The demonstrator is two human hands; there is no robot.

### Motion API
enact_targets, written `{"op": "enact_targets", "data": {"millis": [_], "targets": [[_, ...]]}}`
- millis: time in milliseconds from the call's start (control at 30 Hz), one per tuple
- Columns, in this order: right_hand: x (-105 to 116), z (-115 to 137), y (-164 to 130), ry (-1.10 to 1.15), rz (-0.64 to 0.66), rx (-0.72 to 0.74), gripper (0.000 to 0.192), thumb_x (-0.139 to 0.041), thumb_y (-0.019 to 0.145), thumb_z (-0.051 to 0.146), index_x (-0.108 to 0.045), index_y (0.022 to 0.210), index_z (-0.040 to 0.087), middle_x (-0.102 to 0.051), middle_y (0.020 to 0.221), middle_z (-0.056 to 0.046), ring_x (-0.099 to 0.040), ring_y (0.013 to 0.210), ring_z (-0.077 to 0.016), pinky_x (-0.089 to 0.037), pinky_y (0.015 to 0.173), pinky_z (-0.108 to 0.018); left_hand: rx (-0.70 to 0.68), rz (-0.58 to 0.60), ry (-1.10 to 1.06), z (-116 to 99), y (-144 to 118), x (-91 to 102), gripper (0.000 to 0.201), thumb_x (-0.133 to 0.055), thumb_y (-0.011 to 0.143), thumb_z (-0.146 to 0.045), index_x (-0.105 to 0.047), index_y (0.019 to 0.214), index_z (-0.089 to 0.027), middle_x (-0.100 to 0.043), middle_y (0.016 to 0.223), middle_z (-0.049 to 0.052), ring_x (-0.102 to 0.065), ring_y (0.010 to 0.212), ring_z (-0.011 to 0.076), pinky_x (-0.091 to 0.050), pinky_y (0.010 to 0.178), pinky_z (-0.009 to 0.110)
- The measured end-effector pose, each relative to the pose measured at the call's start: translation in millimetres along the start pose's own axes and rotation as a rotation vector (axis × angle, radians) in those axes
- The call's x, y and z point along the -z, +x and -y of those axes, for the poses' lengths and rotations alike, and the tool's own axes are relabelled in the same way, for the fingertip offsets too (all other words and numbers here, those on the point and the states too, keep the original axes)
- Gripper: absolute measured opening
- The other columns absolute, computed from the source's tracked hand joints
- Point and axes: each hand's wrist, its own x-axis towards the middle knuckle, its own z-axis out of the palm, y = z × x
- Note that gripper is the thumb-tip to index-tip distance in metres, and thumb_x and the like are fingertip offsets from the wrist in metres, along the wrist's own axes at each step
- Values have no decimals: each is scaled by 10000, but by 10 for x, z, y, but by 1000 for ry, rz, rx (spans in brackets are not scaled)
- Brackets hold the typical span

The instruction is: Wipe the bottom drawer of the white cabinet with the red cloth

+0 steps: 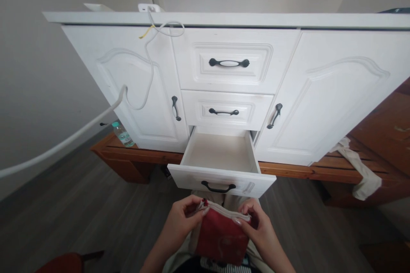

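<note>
Left hand: your left hand (182, 217) has its fingers (196, 203) pinched on the upper left edge of the red cloth (221, 236).
Right hand: your right hand (258, 228) has its fingers (240, 221) clamped on the cloth's upper right edge.
Red cloth: folded, with a white border along the top, held between both hands low in view, just in front of the open drawer (221, 153).
Drawer: the lowest of three in the white cabinet (326, 93), pulled out, its inside bare.
Surroundings: a white cable (64, 142) hangs down the cabinet's left door; a plastic bottle (123, 134) stands on the wooden platform (128, 155).
</note>
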Motion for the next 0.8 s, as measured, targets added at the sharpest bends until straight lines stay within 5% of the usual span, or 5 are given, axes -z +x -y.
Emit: {"op": "enact_targets", "data": {"millis": [233,400,567,800], "targets": [[-20,-16,-70,-305,251,10,161,-726,856,234,-604,962,239,-630,1066,-29,-619,991,-198,-488,876,-307,-58,109,51,79,-33,-47,127,-780,810,-301,-853,897,-243,-783,1242,106,-729,1159,276,-561,1013,348],[-259,-86,-137,-308,163,126,119,-671,895,186,-620,979,255,-610,1363,-85,-610,1224,-225,-503,1015,-335,-79,126,90,-27,-120,-119,109,-758,808,-252,-862,844,-256,-783,1172,100,-762,1059,253,-609,912,315],[-445,-88,-186,-224,60,234,38,-627,970,248,-632,1004,265,-663,1324,-91,-653,1175,-202,-539,953,-294,-106,96,100,-129,-152,-154,137,-784,762,-195,-861,858,-254,-790,1051,81,-765,1001,242,-625,863,307],[-409,-137,-158,-112,152,239,44,-561,1000,241,-568,957,248,-696,1150,-63,-683,984,-166,-534,853,-257,84,124,-161,-57,-172,-151,477,-903,685,-222,-769,1143,-242,-797,1062,30,-760,933,194,-597,849,285]]}}
